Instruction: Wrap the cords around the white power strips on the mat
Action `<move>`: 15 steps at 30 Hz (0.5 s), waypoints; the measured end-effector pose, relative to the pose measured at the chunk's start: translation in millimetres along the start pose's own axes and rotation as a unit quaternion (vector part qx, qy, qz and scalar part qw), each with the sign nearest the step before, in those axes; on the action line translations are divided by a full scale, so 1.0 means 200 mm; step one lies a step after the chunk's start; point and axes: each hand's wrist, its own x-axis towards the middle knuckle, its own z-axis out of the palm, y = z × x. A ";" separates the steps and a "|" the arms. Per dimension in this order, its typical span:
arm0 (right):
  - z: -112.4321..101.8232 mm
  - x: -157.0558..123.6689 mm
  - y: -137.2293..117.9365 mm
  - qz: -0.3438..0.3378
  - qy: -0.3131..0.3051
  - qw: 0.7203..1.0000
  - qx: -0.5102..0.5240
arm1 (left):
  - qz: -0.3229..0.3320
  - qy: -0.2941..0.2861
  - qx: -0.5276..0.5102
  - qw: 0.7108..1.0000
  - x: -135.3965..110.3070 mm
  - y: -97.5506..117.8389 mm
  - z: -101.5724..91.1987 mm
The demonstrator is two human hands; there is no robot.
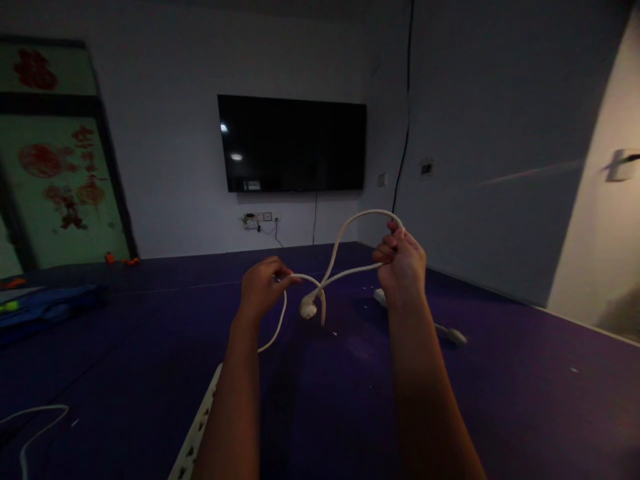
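A white power cord (339,240) is stretched between my two hands above the purple floor. My left hand (264,285) pinches the cord between thumb and fingers, and a length of it hangs down from there toward a long white power strip (199,427), partly hidden by my left forearm. On the right, my right hand (403,260) is closed around the cord, which arches up in a loop and returns to the fingers. Between the hands the cord crosses itself, and its round white plug (308,308) dangles at the crossing.
Behind my right forearm a white object (381,297) and a white plug-like piece (456,336) lie on the purple floor (525,393). Another white cord (45,408) curls at the lower left. Blue cloth (45,307) lies farther left. A television (295,145) hangs on the far wall.
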 end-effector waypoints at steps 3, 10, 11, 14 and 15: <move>-0.04 0.02 -0.02 -0.002 0.036 0.999 -0.002 | -0.095 0.087 0.057 0.990 -0.01 -0.06 -0.06; -0.08 0.04 0.00 -0.013 0.096 0.995 -0.025 | -0.283 0.233 0.075 0.927 -0.05 -0.14 -0.12; -0.08 0.04 0.01 -0.017 0.097 0.995 -0.033 | -0.300 0.251 0.071 0.917 -0.06 -0.15 -0.11; -0.06 0.03 0.03 -0.017 0.098 0.994 -0.045 | -0.333 0.292 0.061 0.895 -0.06 -0.16 -0.11; -0.06 0.03 0.03 -0.009 0.098 0.994 -0.045 | -0.338 0.306 0.059 0.888 -0.06 -0.17 -0.12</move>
